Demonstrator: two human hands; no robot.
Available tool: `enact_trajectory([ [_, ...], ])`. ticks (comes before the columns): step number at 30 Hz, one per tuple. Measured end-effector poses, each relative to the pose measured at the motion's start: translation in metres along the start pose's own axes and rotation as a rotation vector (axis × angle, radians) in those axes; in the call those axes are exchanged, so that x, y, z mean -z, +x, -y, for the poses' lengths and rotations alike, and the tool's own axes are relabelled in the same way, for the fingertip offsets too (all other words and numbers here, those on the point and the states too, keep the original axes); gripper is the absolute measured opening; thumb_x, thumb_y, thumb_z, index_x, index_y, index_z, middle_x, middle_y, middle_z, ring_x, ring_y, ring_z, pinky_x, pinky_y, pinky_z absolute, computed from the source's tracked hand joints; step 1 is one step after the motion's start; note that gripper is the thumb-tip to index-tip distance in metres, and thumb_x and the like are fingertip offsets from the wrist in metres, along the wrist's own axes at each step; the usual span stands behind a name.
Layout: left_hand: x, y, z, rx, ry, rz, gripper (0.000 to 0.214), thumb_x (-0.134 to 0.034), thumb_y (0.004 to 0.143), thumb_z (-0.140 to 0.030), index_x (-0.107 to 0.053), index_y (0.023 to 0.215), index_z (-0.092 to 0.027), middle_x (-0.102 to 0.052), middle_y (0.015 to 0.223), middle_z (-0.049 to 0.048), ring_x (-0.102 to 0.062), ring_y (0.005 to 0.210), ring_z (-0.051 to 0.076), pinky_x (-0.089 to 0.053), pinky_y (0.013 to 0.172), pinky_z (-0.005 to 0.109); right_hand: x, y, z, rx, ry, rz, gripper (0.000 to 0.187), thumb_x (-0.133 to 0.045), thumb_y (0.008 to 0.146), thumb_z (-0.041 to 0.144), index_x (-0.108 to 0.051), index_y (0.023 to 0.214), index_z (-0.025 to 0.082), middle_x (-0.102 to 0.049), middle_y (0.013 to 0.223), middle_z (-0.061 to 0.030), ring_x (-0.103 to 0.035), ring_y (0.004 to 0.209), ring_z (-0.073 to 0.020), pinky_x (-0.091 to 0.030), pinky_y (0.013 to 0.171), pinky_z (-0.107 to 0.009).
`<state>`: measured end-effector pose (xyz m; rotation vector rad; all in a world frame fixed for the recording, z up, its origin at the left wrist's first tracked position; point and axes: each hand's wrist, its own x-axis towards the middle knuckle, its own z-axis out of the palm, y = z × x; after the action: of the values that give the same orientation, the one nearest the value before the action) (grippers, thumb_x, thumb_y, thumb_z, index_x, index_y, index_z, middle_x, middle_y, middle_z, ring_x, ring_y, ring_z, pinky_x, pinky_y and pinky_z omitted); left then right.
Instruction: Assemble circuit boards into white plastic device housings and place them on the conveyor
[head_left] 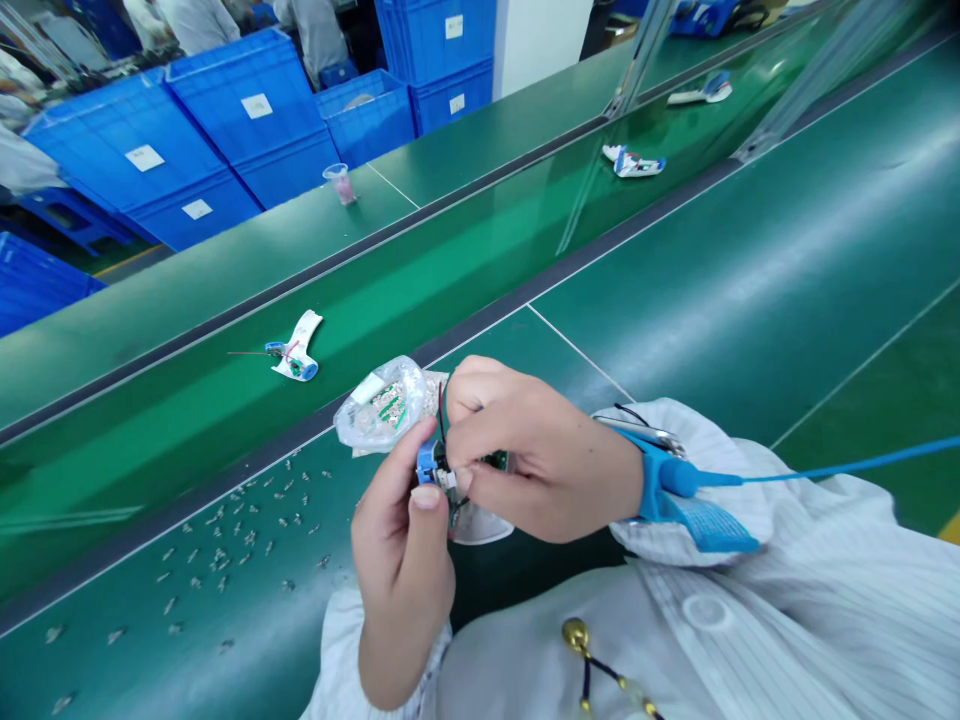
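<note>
Currently blue pc. (427, 464) is pinched by L hand (403, 565); R hand (544, 460) curled, hold can't be told; bag (349, 425) @ pc.'s 11 o'clock.

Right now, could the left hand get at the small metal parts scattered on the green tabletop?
Probably yes, once freed: nothing visible stands between the left hand and the small metal parts, but it holds the wired blue assembly.
</note>
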<state>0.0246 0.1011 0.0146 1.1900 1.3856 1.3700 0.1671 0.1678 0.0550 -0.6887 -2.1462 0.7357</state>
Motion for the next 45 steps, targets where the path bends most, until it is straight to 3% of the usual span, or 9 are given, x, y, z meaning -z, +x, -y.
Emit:
enact_trajectory([
  [5, -0.001, 0.0, -0.002, -0.067, 0.077, 0.005, 0.039, -0.052, 0.087, -0.044, -0.062, 0.119, -0.025, -0.063, 0.12, 0.0079, -0.059, 0.11, 0.028, -0.047, 0.095, 0.04, 0.0, 0.0, -0.001, -0.012, -0.017, 0.05, 0.027, -0.041, 0.074, 0.012, -0.051, 0.049, 0.015, -0.04, 0.055, 0.0002, -0.033, 0.059, -0.0116, -0.031, 0.066, -0.03],
  [9, 0.005, 0.003, -0.003, -0.282, 0.334, 0.161, 0.043, -0.043, 0.093, -0.03, -0.044, 0.136, -0.03, -0.051, 0.136, 0.0046, -0.05, 0.123, 0.023, -0.042, 0.1, 0.033, 0.0, -0.001, -0.002, -0.023, -0.035, 0.097, 0.028, -0.04, 0.075, 0.014, -0.044, 0.048, 0.016, -0.041, 0.052, 0.0, -0.034, 0.058, -0.0119, -0.031, 0.066, -0.031],
  [14, 0.012, 0.005, -0.01, -0.361, 0.562, 0.381, 0.063, -0.046, 0.09, -0.027, -0.017, 0.146, -0.022, -0.065, 0.104, 0.0116, -0.065, 0.068, 0.018, -0.048, 0.054, 0.025, 0.005, -0.002, 0.001, -0.036, -0.035, 0.16, 0.03, -0.04, 0.076, 0.016, -0.033, 0.046, 0.017, -0.04, 0.049, 0.0003, -0.034, 0.056, -0.0121, -0.031, 0.066, -0.032],
  [26, -0.002, -0.012, -0.035, -0.516, 0.976, 0.252, 0.038, -0.049, 0.078, -0.024, -0.043, 0.115, -0.021, -0.065, 0.082, 0.0131, -0.061, 0.058, 0.028, -0.04, 0.044, 0.032, 0.015, -0.01, 0.014, -0.022, 0.042, 0.239, 0.026, -0.036, 0.071, 0.012, -0.018, 0.053, 0.019, -0.032, 0.049, 0.0013, -0.024, 0.052, -0.0125, -0.029, 0.054, -0.029],
  [31, -0.004, -0.007, -0.029, -0.4, 0.979, 0.413, 0.036, -0.042, 0.082, -0.023, -0.038, 0.117, -0.015, -0.065, 0.081, 0.016, -0.065, 0.064, 0.032, -0.047, 0.047, 0.037, 0.01, -0.015, 0.002, -0.071, 0.07, 0.273, 0.026, -0.037, 0.073, 0.011, -0.028, 0.05, 0.018, -0.036, 0.049, 0.0018, -0.031, 0.052, -0.0109, -0.032, 0.056, -0.026],
  [36, 0.0, -0.001, -0.011, -0.226, 0.854, 0.451, 0.063, -0.048, 0.085, -0.033, -0.02, 0.14, -0.019, -0.052, 0.125, 0.0217, -0.059, 0.102, 0.034, -0.053, 0.066, 0.041, 0.026, -0.014, -0.034, -0.337, 0.039, 0.341, 0.026, -0.044, 0.08, 0.016, -0.055, 0.057, 0.015, -0.051, 0.055, 0.0021, -0.045, 0.054, -0.0087, -0.032, 0.054, -0.023],
  [40, 0.009, 0.002, 0.005, -0.128, 0.771, 0.433, 0.061, -0.047, 0.087, -0.037, -0.023, 0.142, -0.024, -0.051, 0.127, 0.0167, -0.059, 0.099, 0.029, -0.052, 0.069, 0.039, 0.067, 0.004, -0.097, -0.725, -0.302, -0.062, 0.023, -0.049, 0.082, 0.02, -0.065, 0.067, 0.012, -0.063, 0.066, -0.0029, -0.056, 0.065, -0.0118, -0.036, 0.059, -0.024],
  [42, 0.009, 0.002, 0.01, -0.061, 0.756, 0.643, 0.05, -0.045, 0.087, -0.035, -0.041, 0.134, -0.021, -0.057, 0.118, 0.0149, -0.06, 0.096, 0.028, -0.051, 0.073, 0.04, 0.085, 0.016, -0.133, -0.872, -0.531, -0.237, 0.03, -0.043, 0.086, 0.023, -0.068, 0.081, 0.008, -0.068, 0.079, -0.0082, -0.06, 0.074, -0.0138, -0.038, 0.064, -0.025],
  [45, 0.003, 0.001, 0.015, 0.091, 0.744, 1.0, 0.041, -0.049, 0.083, -0.034, -0.057, 0.121, -0.02, -0.063, 0.107, 0.0124, -0.061, 0.092, 0.029, -0.049, 0.076, 0.039, 0.085, 0.038, -0.175, -0.887, -0.588, -0.236, 0.043, -0.035, 0.091, 0.029, -0.062, 0.106, -0.001, -0.065, 0.102, -0.0158, -0.061, 0.094, -0.0203, -0.04, 0.076, -0.029],
])
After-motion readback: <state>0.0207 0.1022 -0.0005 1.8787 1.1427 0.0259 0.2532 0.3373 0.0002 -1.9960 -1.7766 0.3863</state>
